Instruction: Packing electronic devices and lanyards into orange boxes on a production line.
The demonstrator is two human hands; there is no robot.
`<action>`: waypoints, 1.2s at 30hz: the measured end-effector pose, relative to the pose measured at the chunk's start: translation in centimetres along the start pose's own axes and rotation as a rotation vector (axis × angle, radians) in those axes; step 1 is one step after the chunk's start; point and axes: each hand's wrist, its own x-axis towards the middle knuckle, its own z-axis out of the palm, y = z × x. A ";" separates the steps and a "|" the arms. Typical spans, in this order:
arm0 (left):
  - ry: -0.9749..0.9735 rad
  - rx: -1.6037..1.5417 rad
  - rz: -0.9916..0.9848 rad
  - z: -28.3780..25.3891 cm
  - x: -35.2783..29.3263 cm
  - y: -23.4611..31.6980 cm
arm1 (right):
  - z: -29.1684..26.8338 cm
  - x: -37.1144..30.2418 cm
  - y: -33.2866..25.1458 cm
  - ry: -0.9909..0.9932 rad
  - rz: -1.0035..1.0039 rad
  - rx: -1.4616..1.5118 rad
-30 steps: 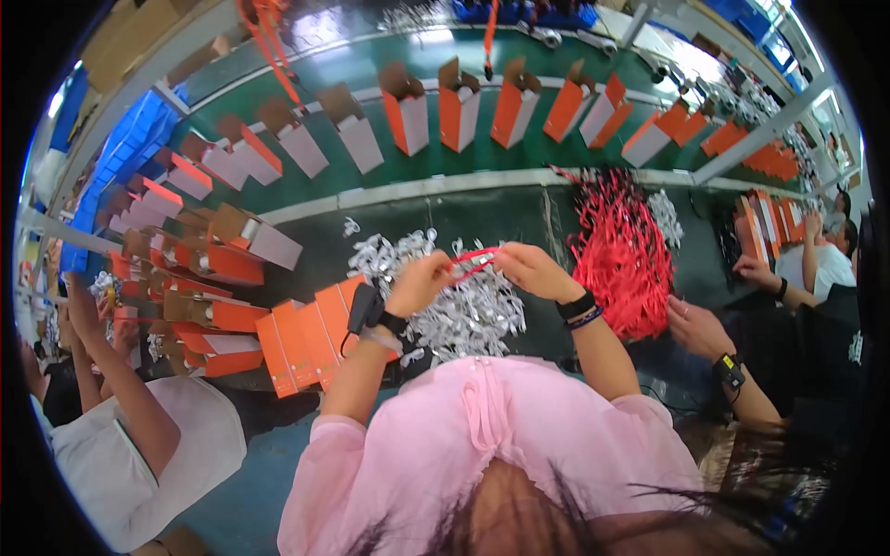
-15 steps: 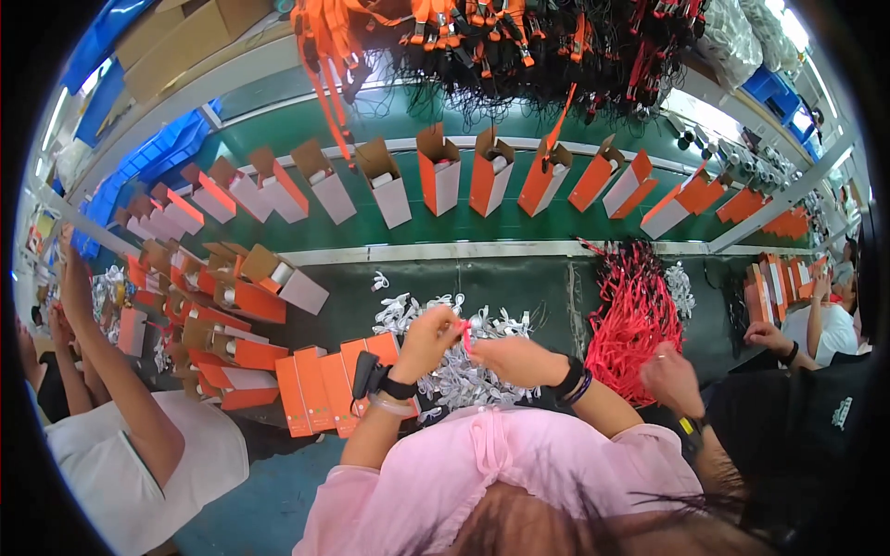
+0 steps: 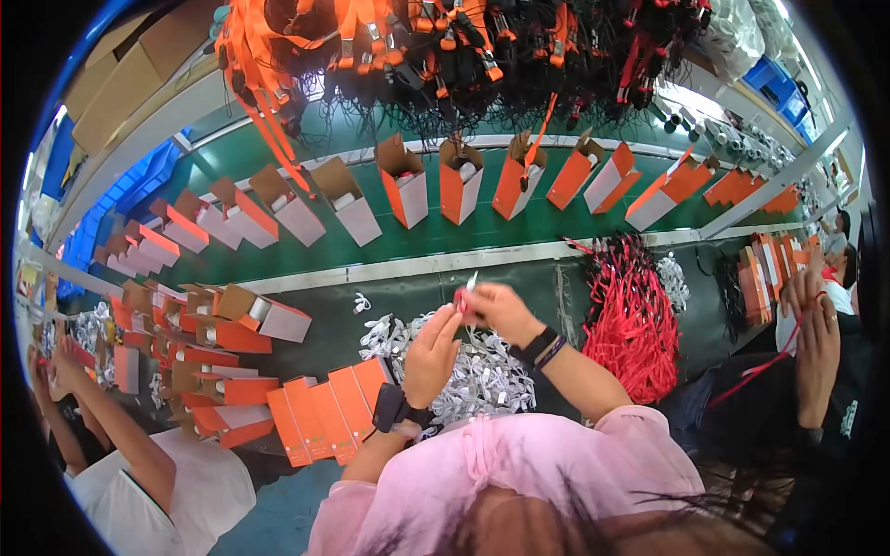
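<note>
My left hand [image 3: 432,360] and my right hand [image 3: 503,313] meet above a pile of white cables [image 3: 487,378]. Between their fingertips is a small looped red strap [image 3: 461,299], pinched by both hands. A slim white tip sticks up beside my right fingers; whether it belongs to the strap I cannot tell. To the right of the cables lies a heap of red lanyards [image 3: 630,324] with black ends. Closed orange boxes [image 3: 324,408] lie side by side by my left forearm.
Open orange-and-white boxes [image 3: 403,190] stand in a row on the green conveyor [image 3: 338,246] ahead. More open boxes [image 3: 227,361] crowd the left. Orange and black straps [image 3: 371,37] hang overhead. Co-workers sit close on both sides; one person's hands [image 3: 811,338] are at the right.
My right hand has risen and turned over near the strap, while my left hand has lowered slightly. The right co-worker's hands have lifted, stretching a red strap. The view has shifted a little.
</note>
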 end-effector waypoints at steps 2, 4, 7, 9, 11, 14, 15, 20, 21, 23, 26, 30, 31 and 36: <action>0.015 0.045 -0.054 -0.2 -0.1 -0.1 | -0.2 2.9 -4.2 0.103 -0.406 -0.245; -0.002 0.034 -0.187 -0.4 -1.1 -0.4 | -0.5 6.3 -9.4 0.452 -0.983 -1.032; -0.061 -0.002 -0.213 -0.2 -2.4 -1.0 | 0.8 10.9 -13.8 0.542 -1.204 -0.888; -0.043 0.016 -0.174 -0.2 -2.9 -1.2 | 0.8 13.4 -14.9 0.566 -1.204 -1.045; -0.069 0.009 -0.131 0.0 -3.1 -1.1 | -1.7 15.0 -14.6 0.580 -1.255 -1.384; -0.101 -0.036 -0.190 -0.4 -3.9 -1.4 | -1.8 12.8 -14.2 0.548 -1.251 -1.583; -0.109 -0.065 -0.225 -0.5 -4.1 -1.5 | -1.5 11.1 -14.0 0.525 -1.225 -1.446; -0.166 -0.170 -0.208 0.8 -4.3 -2.1 | -3.7 -4.1 -11.8 0.067 -0.737 -1.425; -0.194 -0.210 -0.227 1.0 -3.7 -1.3 | -3.9 -8.0 -11.5 -0.003 -0.556 -1.479; -0.285 -0.317 -0.258 2.3 -2.6 0.1 | -3.5 -14.9 -10.6 0.061 -0.401 -1.442; -0.479 -0.341 -0.180 5.8 -0.9 2.7 | -3.9 -22.1 -8.8 0.149 -0.182 -1.359; -0.586 -0.439 0.085 14.6 -0.7 5.5 | -5.1 -28.0 -6.1 0.286 0.066 -1.002; -0.629 -0.408 0.090 16.6 -0.8 6.6 | -5.9 -29.1 -5.0 0.309 0.068 -1.000; -0.666 -0.352 0.323 23.5 -0.4 9.1 | -10.4 -33.0 2.8 0.569 0.075 -1.035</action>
